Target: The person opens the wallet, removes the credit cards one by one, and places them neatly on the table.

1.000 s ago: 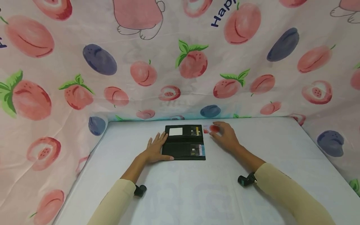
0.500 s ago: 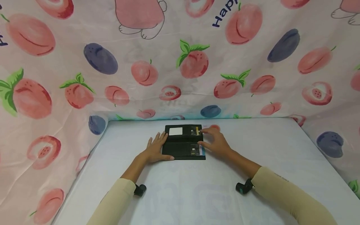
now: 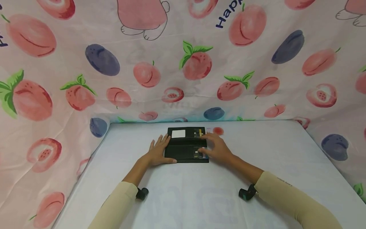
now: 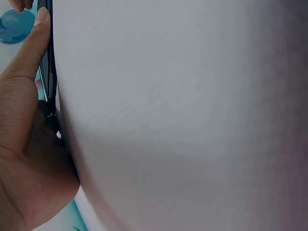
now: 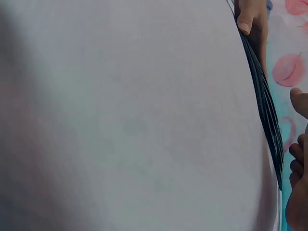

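Note:
A black wallet point(image 3: 184, 155) lies opened flat on the white table, its fold running crosswise. A white panel point(image 3: 178, 134) shows in its upper left, and cards sit in slots on the right of both halves. My left hand point(image 3: 158, 154) rests spread on the wallet's left edge, thumb along the near edge. My right hand point(image 3: 219, 149) hovers over the right side, thumb and forefinger apart, fingertips near the upper card point(image 3: 198, 132) and the lower card point(image 3: 196, 153). In the right wrist view, a gap shows between the right hand point(image 5: 299, 159) and the wallet's side point(image 5: 262, 96).
A red fruit print point(image 3: 218, 130) shows on the table just right of the wallet. Behind stands a fruit-patterned cloth point(image 3: 174, 79), which also runs down both sides of the white table point(image 3: 183, 194). A small black camera point(image 3: 142, 193) is on the left wrist.
My right hand has moved left from the fruit print beside the wallet to over the wallet's right-hand cards. The left hand and the wallet have stayed in place.

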`<state>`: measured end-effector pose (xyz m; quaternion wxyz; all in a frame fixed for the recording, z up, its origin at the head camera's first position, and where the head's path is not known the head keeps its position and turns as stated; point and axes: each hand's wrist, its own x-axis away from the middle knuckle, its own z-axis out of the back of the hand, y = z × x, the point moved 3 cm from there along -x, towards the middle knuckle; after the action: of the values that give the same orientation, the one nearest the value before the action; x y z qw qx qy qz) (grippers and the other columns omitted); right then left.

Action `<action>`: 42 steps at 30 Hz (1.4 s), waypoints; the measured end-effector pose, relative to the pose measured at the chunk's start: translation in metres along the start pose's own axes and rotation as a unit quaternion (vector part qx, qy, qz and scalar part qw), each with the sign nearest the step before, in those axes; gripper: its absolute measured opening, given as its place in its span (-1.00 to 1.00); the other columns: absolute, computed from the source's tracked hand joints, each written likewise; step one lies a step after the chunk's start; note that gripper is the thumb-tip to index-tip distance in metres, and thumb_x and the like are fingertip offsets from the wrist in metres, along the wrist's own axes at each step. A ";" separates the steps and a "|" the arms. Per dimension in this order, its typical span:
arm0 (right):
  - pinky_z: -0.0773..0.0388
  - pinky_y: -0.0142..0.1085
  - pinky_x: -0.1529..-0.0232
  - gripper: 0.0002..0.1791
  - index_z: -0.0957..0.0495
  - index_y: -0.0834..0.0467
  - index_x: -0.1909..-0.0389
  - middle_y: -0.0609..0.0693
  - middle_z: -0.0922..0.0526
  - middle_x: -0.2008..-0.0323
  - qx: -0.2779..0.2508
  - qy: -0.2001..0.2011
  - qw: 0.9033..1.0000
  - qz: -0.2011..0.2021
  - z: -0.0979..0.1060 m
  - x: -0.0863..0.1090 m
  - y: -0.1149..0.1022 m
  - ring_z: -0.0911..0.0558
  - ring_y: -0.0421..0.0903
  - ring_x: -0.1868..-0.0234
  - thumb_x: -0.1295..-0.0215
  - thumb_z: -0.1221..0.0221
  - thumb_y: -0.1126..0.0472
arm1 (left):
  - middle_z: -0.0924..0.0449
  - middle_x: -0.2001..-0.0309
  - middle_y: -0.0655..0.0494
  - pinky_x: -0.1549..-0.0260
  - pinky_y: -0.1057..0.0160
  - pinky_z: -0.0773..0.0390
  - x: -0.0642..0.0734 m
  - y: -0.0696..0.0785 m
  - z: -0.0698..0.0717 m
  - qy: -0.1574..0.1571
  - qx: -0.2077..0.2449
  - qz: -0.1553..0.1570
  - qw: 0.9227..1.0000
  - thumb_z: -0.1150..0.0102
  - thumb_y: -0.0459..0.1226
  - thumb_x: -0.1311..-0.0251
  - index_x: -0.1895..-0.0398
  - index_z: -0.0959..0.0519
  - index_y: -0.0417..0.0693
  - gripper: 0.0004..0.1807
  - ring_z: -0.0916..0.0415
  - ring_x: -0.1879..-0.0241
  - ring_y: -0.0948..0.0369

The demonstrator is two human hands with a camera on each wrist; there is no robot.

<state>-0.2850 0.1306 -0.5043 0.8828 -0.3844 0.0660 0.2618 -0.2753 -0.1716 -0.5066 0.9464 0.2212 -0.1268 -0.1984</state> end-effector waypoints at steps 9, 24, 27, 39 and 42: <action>-0.31 0.25 -0.42 -0.30 -0.64 0.18 -0.29 0.09 -0.61 -0.27 -0.009 -0.014 1.000 0.018 -0.007 0.002 0.000 -0.38 0.18 -0.47 -0.19 -0.55 -0.06 | 0.28 -0.71 -0.16 -0.52 -0.30 0.47 -0.001 -0.001 -0.001 0.006 0.000 -0.010 1.000 -0.49 0.23 -0.13 -0.72 0.15 -0.18 0.36 0.46 -0.66 -0.14; -0.49 0.11 -0.28 -0.29 -0.68 0.16 -0.24 0.04 -0.62 -0.18 -0.002 -0.026 0.999 0.042 -0.014 0.004 0.003 -0.49 0.04 -0.26 -0.10 -0.60 -0.07 | 0.29 -0.71 -0.10 -0.52 -0.30 0.47 -0.001 0.001 0.000 0.004 -0.002 -0.001 1.000 -0.49 0.24 -0.13 -0.73 0.16 -0.12 0.36 0.48 -0.67 -0.11; -0.49 0.11 -0.26 -0.31 -0.70 0.16 -0.21 0.03 -0.62 -0.15 -0.005 -0.026 0.999 0.038 -0.015 0.005 0.004 -0.48 0.03 -0.22 -0.10 -0.61 -0.06 | 0.29 -0.71 -0.10 -0.52 -0.29 0.47 -0.001 0.001 0.000 0.003 -0.003 0.000 1.000 -0.49 0.24 -0.13 -0.73 0.16 -0.12 0.36 0.48 -0.67 -0.10; -0.52 0.11 -0.22 -0.42 -0.75 0.15 -0.09 0.02 -0.62 -0.08 -0.006 -0.022 0.999 0.042 -0.015 0.006 -0.001 -0.47 0.03 -0.17 -0.09 -0.62 -0.03 | 0.27 -0.71 -0.14 -0.51 -0.32 0.45 0.000 0.002 0.001 0.005 -0.003 -0.006 1.000 -0.50 0.22 -0.14 -0.73 0.14 -0.16 0.35 0.46 -0.66 -0.14; -0.54 0.08 -0.18 -0.44 -0.77 0.15 -0.08 0.00 -0.63 -0.06 -0.004 -0.019 0.999 0.044 -0.015 0.005 0.000 -0.48 0.02 -0.15 -0.10 -0.61 -0.03 | 0.27 -0.71 -0.13 -0.51 -0.32 0.46 -0.001 0.002 0.002 0.005 -0.001 -0.007 1.000 -0.50 0.21 -0.14 -0.73 0.15 -0.16 0.35 0.46 -0.66 -0.13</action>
<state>-0.2797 0.1219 -0.5169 0.8699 -0.3794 0.0653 0.3082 -0.2761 -0.1702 -0.5039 0.9459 0.2219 -0.1207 -0.2037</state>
